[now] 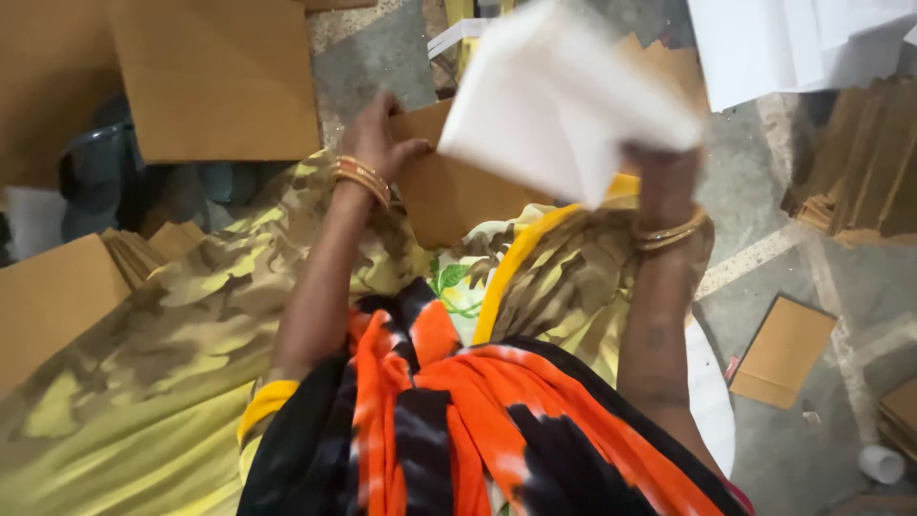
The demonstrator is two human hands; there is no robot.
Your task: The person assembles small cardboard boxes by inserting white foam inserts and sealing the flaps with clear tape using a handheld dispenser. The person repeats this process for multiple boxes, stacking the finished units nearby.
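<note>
Sitting low over a lap draped in yellow and olive patterned cloth (162,382), the person has both hands raised in front of them. The right hand (659,177) grips a folded white sheet (564,100) from below, fingers closed on its lower edge, and the sheet is blurred and tilted, lifted above the lap. The left hand (377,134) rests on the top edge of a brown cardboard piece (449,191) that stands on the lap just under the white sheet; its thumb is spread to one side, and the other fingers curl over the edge, so I cannot tell how firmly they hold. An orange and black scarf (458,411) hangs nearer to the person than the cardboard. Beyond the cardboard piece lies a big flat cardboard sheet (210,76) on the grey floor (793,440), and to its right a small flat brown carton (783,349) lies shut, its contents unseen.
</note>
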